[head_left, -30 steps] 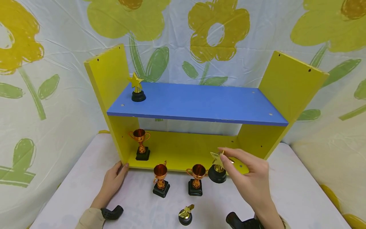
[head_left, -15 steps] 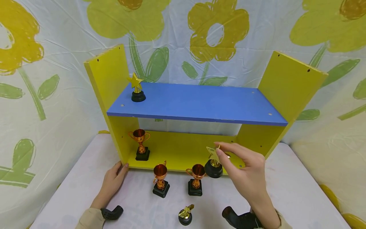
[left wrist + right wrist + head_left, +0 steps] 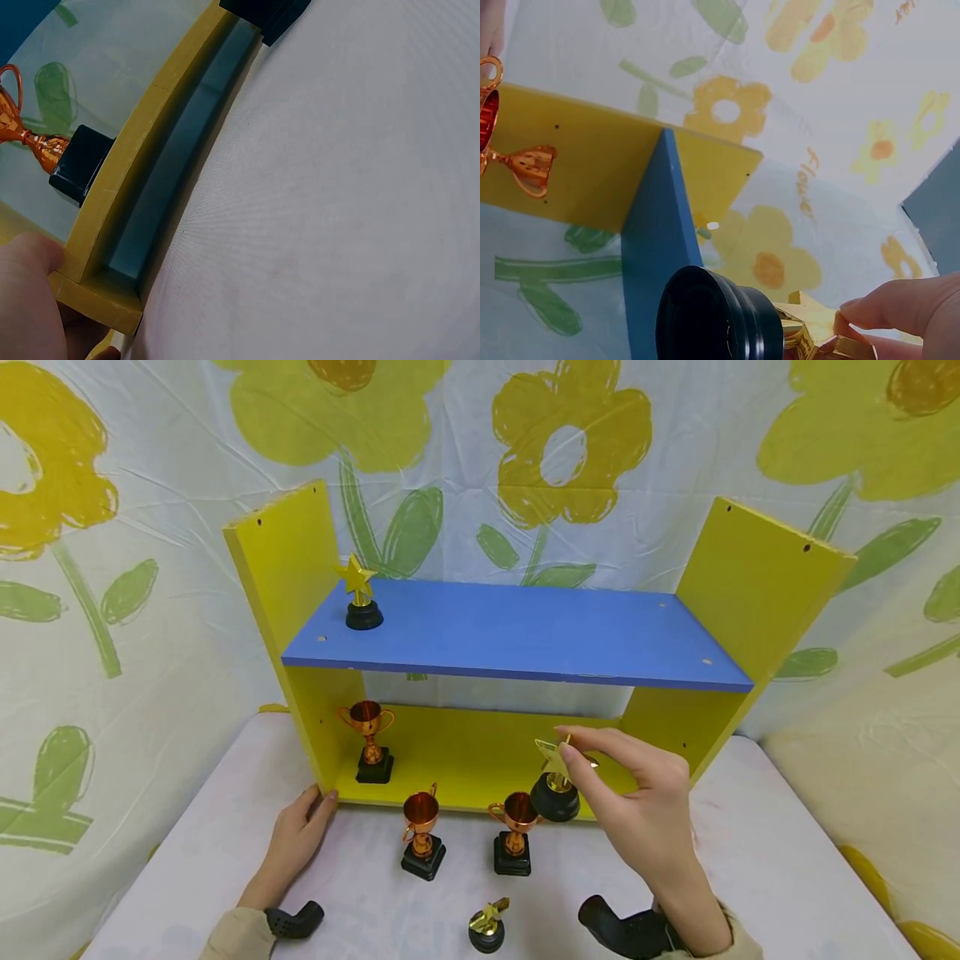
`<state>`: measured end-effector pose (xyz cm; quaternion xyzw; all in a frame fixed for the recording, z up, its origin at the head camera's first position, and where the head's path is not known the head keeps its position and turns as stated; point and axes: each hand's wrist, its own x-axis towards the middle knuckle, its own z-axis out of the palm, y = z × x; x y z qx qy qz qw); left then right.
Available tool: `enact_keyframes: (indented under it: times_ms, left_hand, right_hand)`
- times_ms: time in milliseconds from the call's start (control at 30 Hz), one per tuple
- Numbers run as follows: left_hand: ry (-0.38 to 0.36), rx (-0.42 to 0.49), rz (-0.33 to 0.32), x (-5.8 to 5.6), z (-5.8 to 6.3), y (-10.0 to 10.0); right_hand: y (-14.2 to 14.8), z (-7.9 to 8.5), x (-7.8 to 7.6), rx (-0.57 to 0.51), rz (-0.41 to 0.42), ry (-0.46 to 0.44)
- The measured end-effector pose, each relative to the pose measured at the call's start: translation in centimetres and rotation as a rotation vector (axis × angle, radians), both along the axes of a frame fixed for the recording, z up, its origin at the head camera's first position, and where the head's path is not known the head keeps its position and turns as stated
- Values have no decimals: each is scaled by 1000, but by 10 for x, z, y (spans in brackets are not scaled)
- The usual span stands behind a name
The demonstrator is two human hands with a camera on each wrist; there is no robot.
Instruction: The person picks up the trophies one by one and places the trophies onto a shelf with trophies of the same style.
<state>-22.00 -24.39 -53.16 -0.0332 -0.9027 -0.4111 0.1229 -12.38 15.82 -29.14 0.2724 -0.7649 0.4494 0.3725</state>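
My right hand (image 3: pixel 645 810) pinches a gold star trophy (image 3: pixel 555 789) by its star, between thumb and fingertips. Its round black base (image 3: pixel 720 319) hangs below the star, in front of the lower yellow board. My left hand (image 3: pixel 300 827) grips the front left corner of a yellow and blue shelf (image 3: pixel 517 631); in the left wrist view the thumb (image 3: pixel 34 259) lies against the yellow panel, with fingers behind it. Another star trophy (image 3: pixel 360 593) stands at the left of the blue board. Below it, a copper cup trophy (image 3: pixel 370 743) stands on the lower board.
Two copper cups, one left (image 3: pixel 422 831) and one right (image 3: pixel 514 833), stand on the white tabletop before the shelf. A smaller gold trophy (image 3: pixel 487 927) stands nearer the front. Flower-printed cloth (image 3: pixel 465 485) hangs behind. The shelf's right panel (image 3: pixel 765 577) rises at the right.
My right hand has moved slightly left and up with the star trophy, bringing it closer above the right copper cup. The left hand stays at the shelf's corner.
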Motion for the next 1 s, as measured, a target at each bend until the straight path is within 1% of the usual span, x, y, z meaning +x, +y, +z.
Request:
enact_keyframes:
  times_ms: [300,600,867,1000]
  left_hand:
    - [18,3,-4,-2,0,2]
    - [25,-5,9,-3,-2,0]
    - [25,-7,-2,-3,-4,-1]
    - [30,-9,-6,-2,-2,-1]
  right_hand:
    - [0,6,-1,5,22,4]
    - [-4,14,-1,17,32,11]
    - [-7,19,-3,14,45,11]
    - [-9,21,-3,11,55,11]
